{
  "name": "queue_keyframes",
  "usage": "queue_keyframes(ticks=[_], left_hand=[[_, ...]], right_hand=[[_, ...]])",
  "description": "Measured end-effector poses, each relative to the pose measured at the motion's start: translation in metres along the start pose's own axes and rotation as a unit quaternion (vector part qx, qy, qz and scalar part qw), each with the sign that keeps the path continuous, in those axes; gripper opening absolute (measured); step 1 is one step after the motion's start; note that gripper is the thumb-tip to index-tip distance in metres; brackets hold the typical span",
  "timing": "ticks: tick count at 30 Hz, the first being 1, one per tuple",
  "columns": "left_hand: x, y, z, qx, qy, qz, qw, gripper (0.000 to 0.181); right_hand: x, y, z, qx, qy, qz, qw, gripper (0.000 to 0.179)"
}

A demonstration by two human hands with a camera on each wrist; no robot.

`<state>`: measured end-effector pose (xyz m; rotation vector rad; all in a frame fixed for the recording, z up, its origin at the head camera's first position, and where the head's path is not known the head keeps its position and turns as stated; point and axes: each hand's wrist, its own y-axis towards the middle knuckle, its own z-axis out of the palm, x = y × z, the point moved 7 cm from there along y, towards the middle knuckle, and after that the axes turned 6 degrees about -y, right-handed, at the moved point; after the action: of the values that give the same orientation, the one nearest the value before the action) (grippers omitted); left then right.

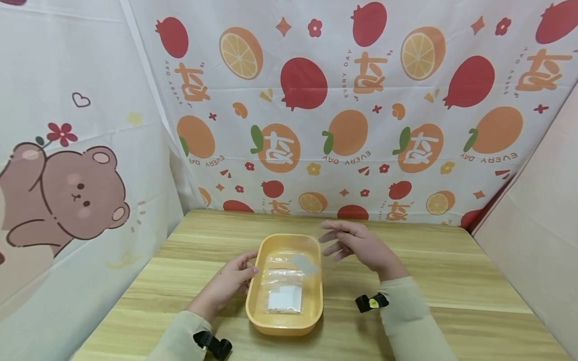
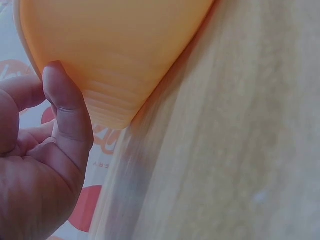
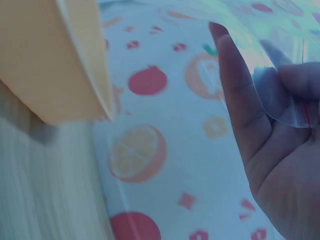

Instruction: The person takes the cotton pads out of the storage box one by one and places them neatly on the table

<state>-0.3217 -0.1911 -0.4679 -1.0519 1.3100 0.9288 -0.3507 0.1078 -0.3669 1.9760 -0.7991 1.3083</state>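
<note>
A yellow-orange plastic bin (image 1: 284,328) stands on the table, holding clear zip bags with a white card-like piece (image 1: 284,300) in one and a greyish piece (image 1: 305,264) farther back. My left hand (image 1: 231,278) grips the bin's left rim; in the left wrist view the thumb (image 2: 65,95) lies against the bin wall. Beyond the bin's right side, apart from it, is my right hand (image 1: 361,245). It pinches a clear zip bag (image 3: 267,80) with a red line near its edge, seen best in the right wrist view. Whether that bag contains anything is hard to tell.
The wood-grain table (image 1: 451,301) runs back to a fruit-printed cloth (image 1: 384,150). Another cloth with a bear print (image 1: 81,195) hangs at the left, and a plain pale one (image 1: 533,240) at the right. Each wrist wears a black camera strap.
</note>
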Motion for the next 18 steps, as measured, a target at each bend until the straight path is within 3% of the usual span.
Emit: queue_keyframes(ticks=[8, 18], left_hand=[[0.003, 0.003, -0.002, -0.009, 0.006, -0.003, 0.9999, 0.058], [0.004, 0.004, -0.004, -0.009, 0.003, -0.007, 0.9999, 0.059]], right_hand=[[-0.01, -0.033, -0.033, 0.009, -0.02, 0.01, 0.9997, 0.034], [-0.041, -0.052, -0.06, 0.014, -0.055, 0.093, 0.994, 0.025]])
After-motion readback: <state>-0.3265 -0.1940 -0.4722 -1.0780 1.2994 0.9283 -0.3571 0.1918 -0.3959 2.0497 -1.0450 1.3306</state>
